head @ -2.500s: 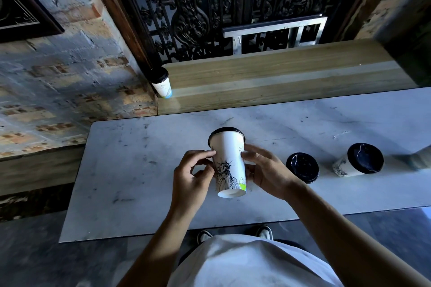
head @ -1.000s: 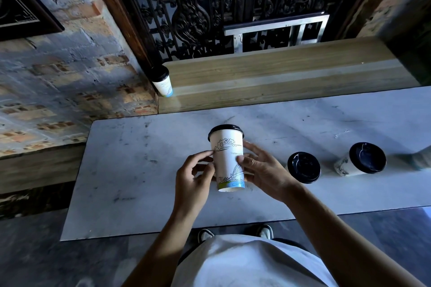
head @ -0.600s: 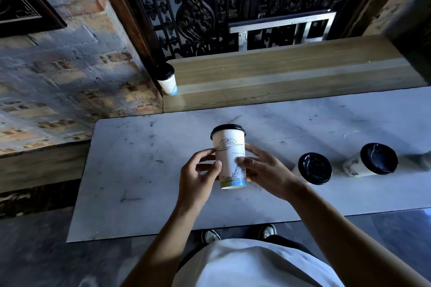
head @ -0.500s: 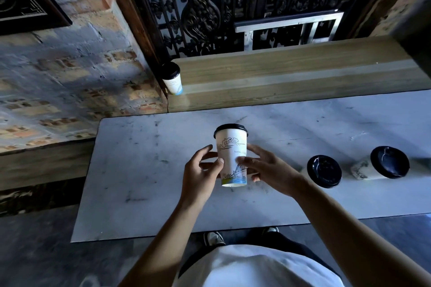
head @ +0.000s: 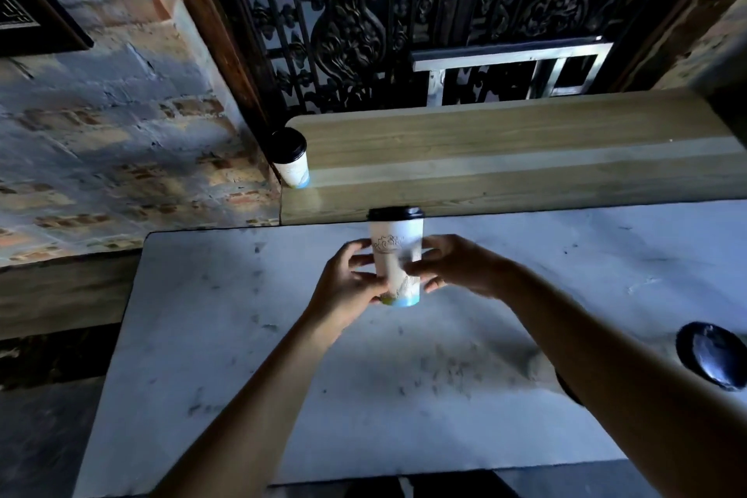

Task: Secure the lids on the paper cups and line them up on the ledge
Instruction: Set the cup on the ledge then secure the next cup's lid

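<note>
Two hands, one cup in transit. Listed from the near edge of the frame outward.

Item: marble bench (head: 250, 356), lower half of the frame, grey-veined, bare where the forearms cross it.

Item: loose-looking black lid (head: 711, 354), lower right edge of the frame, on the bench; whether a cup sits beneath it cannot be told, as the frame cuts it off.

Item: left hand (head: 347, 287) and right hand (head: 465, 267), centre of the frame, one on each side of a paper cup (head: 396, 255). Grip: both closed around the lower cup wall, fingers wrapped, holding it upright and clear of the bench.

Item: cup lid (head: 395, 213), black, seated level on the held cup's rim; it appears pressed home, though the image is slightly blurred.

Item: wooden ledge (head: 505, 158), a band across the middle of the frame, just beyond the bench's far edge.

Item: placed cup (head: 292, 160), lidded, standing at the ledge's left end against the dark door frame.

Item: carved dark screen (head: 355, 24), top of the frame, behind the ledge.

Step in hand, as judged: lidding of this cup is done; it is being carried to the ledge. The next move calls for setting it down upright just right of the placed cup, in line with it, then letting go without tipping it.
</note>
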Demonstrator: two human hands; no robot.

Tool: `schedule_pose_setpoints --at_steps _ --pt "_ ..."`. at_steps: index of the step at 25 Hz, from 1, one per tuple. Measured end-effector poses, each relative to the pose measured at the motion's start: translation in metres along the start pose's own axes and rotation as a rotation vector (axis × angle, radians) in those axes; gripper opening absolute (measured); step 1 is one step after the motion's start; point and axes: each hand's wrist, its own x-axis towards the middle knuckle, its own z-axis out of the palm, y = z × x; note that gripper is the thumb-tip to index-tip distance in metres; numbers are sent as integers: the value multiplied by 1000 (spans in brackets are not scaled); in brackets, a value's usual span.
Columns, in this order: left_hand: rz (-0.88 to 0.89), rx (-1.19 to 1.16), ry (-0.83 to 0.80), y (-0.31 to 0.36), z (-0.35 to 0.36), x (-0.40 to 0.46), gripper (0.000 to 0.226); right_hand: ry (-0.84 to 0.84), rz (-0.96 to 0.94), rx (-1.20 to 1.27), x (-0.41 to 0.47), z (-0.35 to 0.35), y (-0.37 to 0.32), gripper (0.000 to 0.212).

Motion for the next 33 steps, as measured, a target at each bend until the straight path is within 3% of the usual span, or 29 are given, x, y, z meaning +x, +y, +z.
schedule_pose_setpoints --at_steps 6,9,11,13,20,33 --pt "49 55 152 26 14 137 60 51 -54 -88 122 -76 -21 68" --pt "113 109 205 23 15 197 62 103 -118 -226 177 -102 -30 77" --pt "148 120 229 16 13 237 48 128 -177 -268 213 -115 -32 81" --pt "211 180 255 6 11 273 39 148 -239 -301 246 -122 -26 84" --pt "370 247 331 -23 11 328 47 221 -362 -295 302 -128 3 82" --pt "231 168 278 -40 12 342 57 252 -196 -297 320 -119 16 84"
